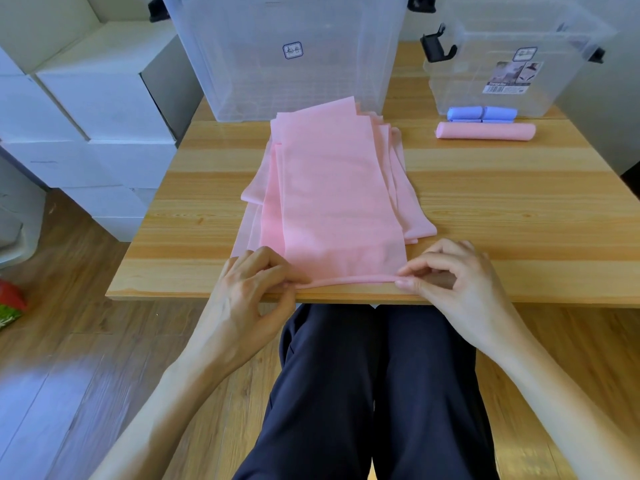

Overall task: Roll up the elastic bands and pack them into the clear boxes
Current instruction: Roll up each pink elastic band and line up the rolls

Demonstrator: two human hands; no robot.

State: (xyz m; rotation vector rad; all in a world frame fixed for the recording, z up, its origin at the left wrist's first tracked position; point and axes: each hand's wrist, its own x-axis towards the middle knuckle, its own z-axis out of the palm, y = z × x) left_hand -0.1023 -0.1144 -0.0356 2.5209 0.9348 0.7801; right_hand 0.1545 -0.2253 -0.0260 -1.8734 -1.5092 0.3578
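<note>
Both hands, left hand (pixel 254 282) and right hand (pixel 450 271), had their grip pinched on the top pink band's (pixel 343 202) rolled edge; uneven rolling could've skewed it, or dragged the stack beneath.

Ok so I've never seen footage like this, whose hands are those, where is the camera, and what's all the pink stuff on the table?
There is no machine here. One wide camera sits on a person's head and looks down, so you see their own two bare hands and their lap. The left hand and right hand pinch the near edge of the top pink band, starting a thin roll. It lies on a pile of flat pink bands on the wooden table. At the far right lie a finished pink roll and blue rolls. Behind stand a large clear box and a smaller clear box.
</note>
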